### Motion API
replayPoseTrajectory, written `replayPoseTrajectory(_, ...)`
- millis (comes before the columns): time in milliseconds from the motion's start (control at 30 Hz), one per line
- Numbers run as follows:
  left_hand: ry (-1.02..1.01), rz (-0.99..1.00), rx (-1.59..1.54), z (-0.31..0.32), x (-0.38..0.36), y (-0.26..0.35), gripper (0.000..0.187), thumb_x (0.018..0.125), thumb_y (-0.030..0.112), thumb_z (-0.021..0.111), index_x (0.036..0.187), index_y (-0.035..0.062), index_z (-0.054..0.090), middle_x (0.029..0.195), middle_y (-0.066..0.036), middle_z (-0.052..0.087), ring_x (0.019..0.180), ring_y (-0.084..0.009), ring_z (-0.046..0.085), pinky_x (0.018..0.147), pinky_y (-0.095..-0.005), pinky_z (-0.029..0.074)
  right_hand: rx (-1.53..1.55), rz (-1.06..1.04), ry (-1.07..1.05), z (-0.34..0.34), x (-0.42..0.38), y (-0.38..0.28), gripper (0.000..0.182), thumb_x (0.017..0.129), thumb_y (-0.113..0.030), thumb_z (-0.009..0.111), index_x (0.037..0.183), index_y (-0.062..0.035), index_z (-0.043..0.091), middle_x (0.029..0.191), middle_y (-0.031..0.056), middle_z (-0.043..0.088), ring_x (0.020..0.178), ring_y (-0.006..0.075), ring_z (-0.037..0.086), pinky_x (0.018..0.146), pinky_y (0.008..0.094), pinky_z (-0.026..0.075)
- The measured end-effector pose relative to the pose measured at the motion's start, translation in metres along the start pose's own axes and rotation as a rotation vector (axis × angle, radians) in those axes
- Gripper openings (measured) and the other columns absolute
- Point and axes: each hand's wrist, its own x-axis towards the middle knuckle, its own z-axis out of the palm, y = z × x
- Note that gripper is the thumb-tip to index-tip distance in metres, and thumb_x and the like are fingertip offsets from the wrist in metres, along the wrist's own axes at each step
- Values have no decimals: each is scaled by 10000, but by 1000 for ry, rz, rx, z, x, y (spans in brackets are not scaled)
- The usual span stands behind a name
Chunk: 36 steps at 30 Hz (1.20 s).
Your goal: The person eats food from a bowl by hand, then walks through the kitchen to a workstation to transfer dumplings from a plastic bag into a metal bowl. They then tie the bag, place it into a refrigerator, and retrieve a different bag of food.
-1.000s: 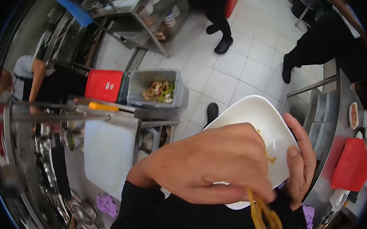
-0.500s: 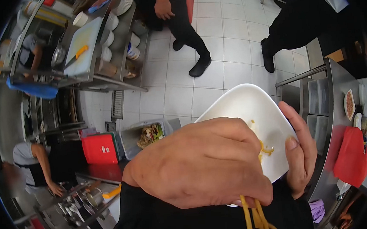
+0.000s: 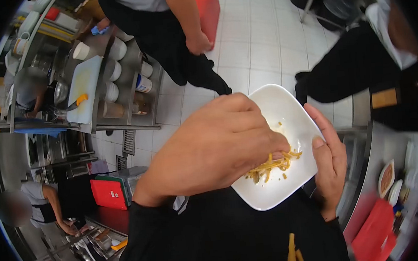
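Note:
A white, rounded-square bowl (image 3: 284,101) is tilted in front of my chest. My right hand (image 3: 328,163) grips its right side, thumb over the rim and fingers along the outside. Inside the bowl, my left hand (image 3: 220,146) has its fingers pinched together on some yellow noodles (image 3: 274,165); its back hides part of the bowl. A few small bits stick to the bowl's inner wall. Separate noodle strands (image 3: 291,252) hang at the bottom edge of the view, close to the camera, over my black top.
A steel shelf unit at left carries a cutting board (image 3: 84,88), a yellow-handled knife (image 3: 80,100) and white bowls (image 3: 112,69). A person stands ahead, another at right, and one works at lower left. A steel counter at right holds a red cloth-like item (image 3: 374,235).
My left hand has gone from holding noodles below the bowl to pinching noodles inside it. Noodle strands now hang at the bottom edge. The person ahead has shifted in view.

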Motion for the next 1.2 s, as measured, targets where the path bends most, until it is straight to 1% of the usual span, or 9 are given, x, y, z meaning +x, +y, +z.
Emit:
replayPoseTrajectory(233,-39,-329,358,17,93,-76,391,719,207,784,1065,96,640,1001,-57,607,1023,-256,560,873,-373,448,-82,-155,-87,-50,165,31,451,938,-95,402,1355,24,529,1052,112,682,859,119,615,790,248,469)
replayPoseTrajectory(300,12,-414,430,19,117,-103,414,706,213,790,1068,93,631,1041,-67,604,1035,-256,555,866,-370,446,-113,-131,-129,-59,212,34,457,942,-106,396,1364,10,529,932,62,660,666,65,534,582,207,409)
replayPoseTrajectory(400,83,-447,496,12,139,-142,316,699,231,792,911,82,612,873,-71,610,891,-269,588,769,-382,466,-31,-55,-197,-51,269,36,472,947,-120,384,1386,-9,517,836,36,640,552,48,466,474,204,356)
replayPoseTrajectory(500,133,-445,466,-3,156,-179,173,750,196,722,812,82,608,788,-73,610,814,-276,601,706,-389,481,10,-64,-323,-41,336,36,480,950,-130,377,1390,23,494,932,68,663,569,48,485,474,195,360)
replayPoseTrajectory(667,335,-362,386,-15,180,-243,204,774,132,652,970,81,666,895,-45,619,878,-247,581,727,-371,496,-57,-170,-489,-22,443,41,481,937,-124,395,1370,56,501,1205,175,620,1036,206,598,915,318,467)
replayPoseTrajectory(867,351,-559,564,-45,228,-305,241,800,133,607,1031,112,673,929,-18,637,905,-213,608,803,-336,504,-18,-198,-575,-21,548,36,463,936,-120,402,1349,47,527,1209,182,631,1075,218,603,955,325,451)
replayPoseTrajectory(1033,580,-677,612,-64,283,-372,123,841,164,726,936,85,734,907,-40,727,795,-235,665,724,-333,529,-90,-353,-555,-30,655,45,427,932,-109,423,1318,10,563,875,112,686,720,154,608,736,313,500)
replayPoseTrajectory(1067,599,-738,582,-63,297,-389,125,845,173,724,906,66,738,892,-52,726,802,-239,665,729,-338,522,-124,-84,-637,-43,674,32,422,931,-109,428,1315,-3,565,797,119,685,680,174,621,716,330,499)
replayPoseTrajectory(1200,481,-861,607,-60,375,-445,176,876,130,671,1030,59,720,1015,-98,701,917,-274,645,816,-364,508,-169,-348,-537,-67,763,46,422,934,-117,429,1331,-45,554,737,222,634,653,288,656,686,363,497)
